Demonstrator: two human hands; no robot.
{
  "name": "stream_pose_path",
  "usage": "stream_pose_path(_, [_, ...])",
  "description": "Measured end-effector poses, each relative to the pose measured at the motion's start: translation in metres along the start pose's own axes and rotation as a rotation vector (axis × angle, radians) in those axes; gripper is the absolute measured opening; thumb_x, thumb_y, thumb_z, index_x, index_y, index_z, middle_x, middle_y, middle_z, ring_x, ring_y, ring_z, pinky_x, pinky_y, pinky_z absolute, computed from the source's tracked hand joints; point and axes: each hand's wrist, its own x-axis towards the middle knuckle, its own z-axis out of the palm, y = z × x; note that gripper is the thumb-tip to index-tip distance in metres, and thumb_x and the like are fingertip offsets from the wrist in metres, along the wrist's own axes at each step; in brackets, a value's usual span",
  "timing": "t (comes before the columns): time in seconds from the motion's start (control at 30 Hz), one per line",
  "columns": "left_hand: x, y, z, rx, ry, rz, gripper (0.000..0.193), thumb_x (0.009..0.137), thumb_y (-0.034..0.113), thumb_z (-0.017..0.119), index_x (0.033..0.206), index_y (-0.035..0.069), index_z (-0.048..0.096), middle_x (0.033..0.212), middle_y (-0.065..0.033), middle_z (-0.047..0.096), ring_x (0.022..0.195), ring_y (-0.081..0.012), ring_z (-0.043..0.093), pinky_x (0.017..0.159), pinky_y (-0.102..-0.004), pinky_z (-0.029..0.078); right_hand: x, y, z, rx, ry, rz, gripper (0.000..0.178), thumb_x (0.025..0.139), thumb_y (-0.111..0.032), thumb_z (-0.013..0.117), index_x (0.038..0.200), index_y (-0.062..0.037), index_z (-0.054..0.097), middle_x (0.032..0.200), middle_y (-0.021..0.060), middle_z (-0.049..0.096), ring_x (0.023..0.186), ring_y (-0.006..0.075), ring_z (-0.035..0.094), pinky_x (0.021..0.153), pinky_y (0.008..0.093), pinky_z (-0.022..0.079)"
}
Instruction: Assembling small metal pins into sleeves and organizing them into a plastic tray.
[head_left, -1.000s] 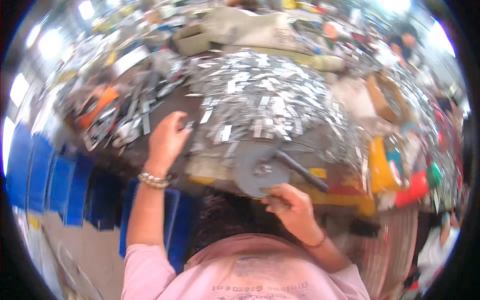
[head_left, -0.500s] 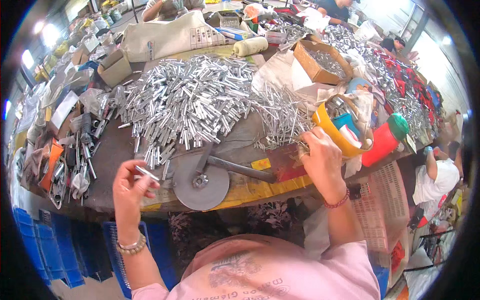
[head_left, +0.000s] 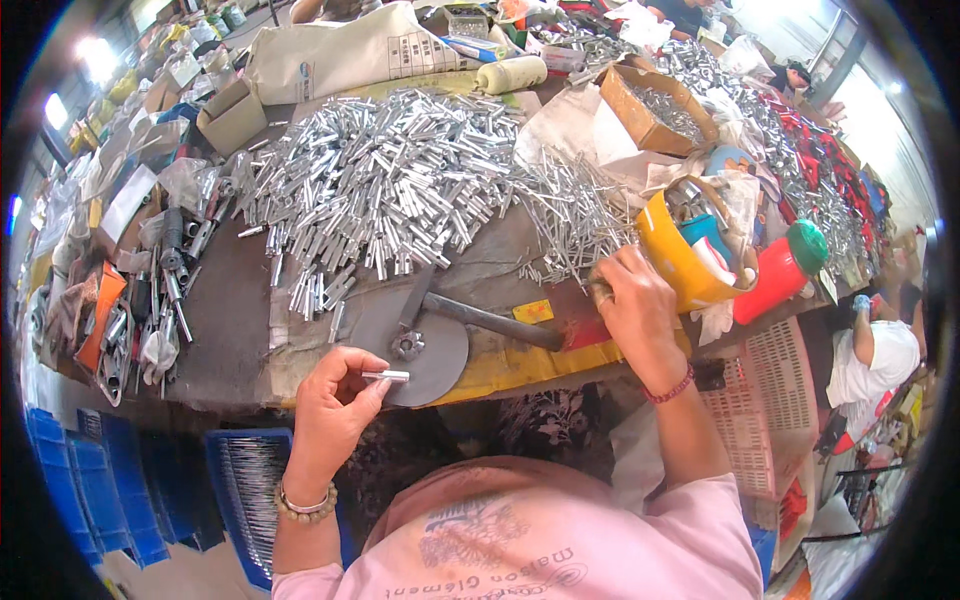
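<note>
A short shiny metal tube [head_left: 390, 376] is pinched between the thumb and fingers of my left hand [head_left: 335, 410], held over the near-left edge of a round grey disc [head_left: 440, 362]. A hammer [head_left: 490, 320] lies across this disc, its dark handle pointing right. My right hand [head_left: 640, 308] is at the near edge of a pile of thin metal rods [head_left: 575, 210], fingers bent and closed together. Whatever they grip, if anything, is hidden. Behind the disc spreads a large heap of metal tubes [head_left: 380, 180].
Right of my right hand stand a cut yellow container [head_left: 672, 255] and a red bottle with a green lid [head_left: 770, 287]. A cardboard box of small parts [head_left: 620, 100] sits farther back. Tools and bags [head_left: 150, 290] crowd the left. A blue crate [head_left: 218, 480] of rods is below.
My left hand has moved right and toward me with the tube, now near the disc's edge. The right hand stays by the rods. The view has shifted slightly, showing more of the blue crate.
</note>
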Motion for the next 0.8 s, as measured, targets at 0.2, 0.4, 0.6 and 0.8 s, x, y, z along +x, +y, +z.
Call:
stream_pose_path(0.2, [0.005,0.001,-0.001,0.44,0.093,0.394,0.021,0.092,-0.007,0.076,0.112,0.001,0.074,0.104,-0.0061,0.07,0.087,-0.0117,0.066,0.074,-0.0247,0.052,0.006,-0.02,-0.006,0.12,0.036,-0.068,0.013,0.084,-0.004,0.078,0.095,-0.0096,0.074,0.099,0.0076,0.069,0.089,0.0326,0.072,0.078,0.0447,0.059])
stream_pose_path(0.4, [0.002,0.019,0.004,0.499,0.135,0.337,0.025,0.091,-0.004,0.078,0.114,0.005,0.079,0.106,-0.009,0.07,0.086,-0.0174,0.068,0.071,-0.0284,0.053,0.012,-0.029,-0.012,0.28,0.057,-0.044,0.017,0.086,-0.004,0.075,0.103,-0.0073,0.076,0.099,0.0089,0.075,0.09,0.0321,0.074,0.08,0.0412,0.06])
stream_pose_path(0.6, [0.028,0.045,0.021,0.486,0.158,0.64,0.028,0.093,0.003,0.08,0.121,0.005,0.078,0.114,-0.0116,0.073,0.098,-0.0249,0.07,0.083,-0.0352,0.056,0.019,-0.07,-0.045,0.638,-0.097,-0.055,0.017,0.087,0.003,0.078,0.103,-0.0007,0.074,0.094,0.0105,0.072,0.078,0.0238,0.071,0.069,0.034,0.056])
stream_pose_path(0.8, [0.045,0.051,0.063,0.236,-0.099,0.468,0.024,0.107,0.016,0.071,0.127,0.004,0.074,0.104,-0.0066,0.075,0.093,-0.0179,0.069,0.082,-0.033,0.055,0.015,-0.094,-0.035,0.886,-0.124,-0.035,0.017,0.088,0.006,0.079,0.102,0.0004,0.072,0.093,0.0091,0.07,0.071,0.0155,0.064,0.063,0.0303,0.052])
